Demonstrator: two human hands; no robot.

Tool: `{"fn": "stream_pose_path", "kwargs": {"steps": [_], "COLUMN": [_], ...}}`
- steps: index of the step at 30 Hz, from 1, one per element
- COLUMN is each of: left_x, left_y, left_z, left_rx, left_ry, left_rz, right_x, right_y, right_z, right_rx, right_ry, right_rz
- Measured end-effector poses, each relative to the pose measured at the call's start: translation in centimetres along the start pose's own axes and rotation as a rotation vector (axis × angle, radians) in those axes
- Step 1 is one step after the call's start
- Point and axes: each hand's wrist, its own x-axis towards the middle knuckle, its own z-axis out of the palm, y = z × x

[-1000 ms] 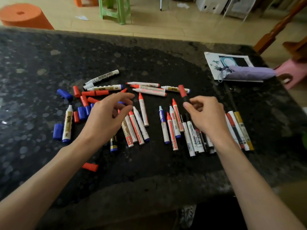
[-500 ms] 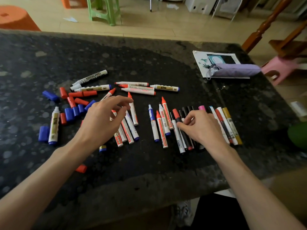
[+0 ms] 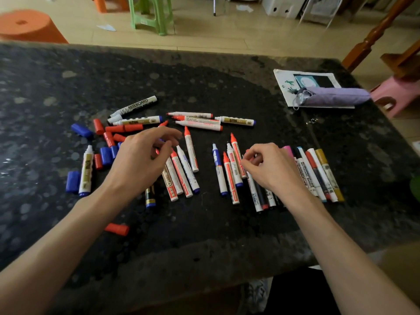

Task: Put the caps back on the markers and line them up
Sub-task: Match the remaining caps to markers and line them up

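Many whiteboard markers lie on a dark stone table [image 3: 204, 83]. A row of capped markers [image 3: 318, 173] lies side by side at the right. My right hand [image 3: 275, 171] rests curled on the left end of that row, fingertips pinched at a red-capped marker [image 3: 248, 153]. Uncapped red and blue markers [image 3: 229, 176] lie just left of it. My left hand [image 3: 141, 162] hovers with fingers apart over another uncapped group [image 3: 184, 176] and holds nothing. Loose red and blue caps [image 3: 106, 142] are scattered at the left, and one red cap [image 3: 117, 228] lies near the front.
More markers [image 3: 197, 120] lie crosswise at the back, one printed WHITEBOARD [image 3: 136, 105]. A purple pouch [image 3: 336, 96] sits on a paper sheet [image 3: 286, 85] at the far right. Orange [image 3: 29, 26], green [image 3: 154, 14] and pink [image 3: 395, 94] stools stand beyond the table.
My right hand brought the red-capped marker down from above the table and laid it at the left end of the capped row. My left hand stayed hovering over the uncapped markers.
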Motion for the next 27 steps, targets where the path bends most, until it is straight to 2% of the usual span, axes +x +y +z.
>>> {"fn": "stream_pose_path", "kwargs": {"steps": [5,9,12,16,18,20,24,27], "left_x": [0.0,0.0,0.1,0.1,0.2,0.2,0.3,0.4], "left_y": [-0.1,-0.1,-0.2,-0.7,-0.9,-1.1,-1.7,-2.6], "left_z": [-0.2,-0.6,-0.7,-0.9,-1.1,-1.4,-2.2,-3.2], "left_rx": [-0.004,0.009,0.015,0.015,0.017,0.034,0.063,0.100], "left_ry": [0.000,0.000,0.012,0.018,0.024,0.027,0.063,0.077], "left_rz": [-0.001,-0.002,-0.003,-0.015,-0.010,-0.009,-0.045,-0.106], "right_x": [0.4,1.1,1.5,1.7,1.8,1.9,1.7,1.4], "right_y": [-1.2,-1.4,-2.0,-3.0,-3.2,-3.3,-3.9,-4.9], "right_z": [0.5,0.8,1.0,1.0,0.8,0.8,2.0,2.8], "right_rx": [-0.032,-0.012,-0.008,0.122,0.153,0.117,0.026,0.009], "right_ry": [-0.089,-0.017,-0.038,-0.111,-0.055,-0.012,-0.102,-0.109], "right_rz": [0.020,0.059,0.066,0.062,0.056,0.068,0.049,-0.001]}}
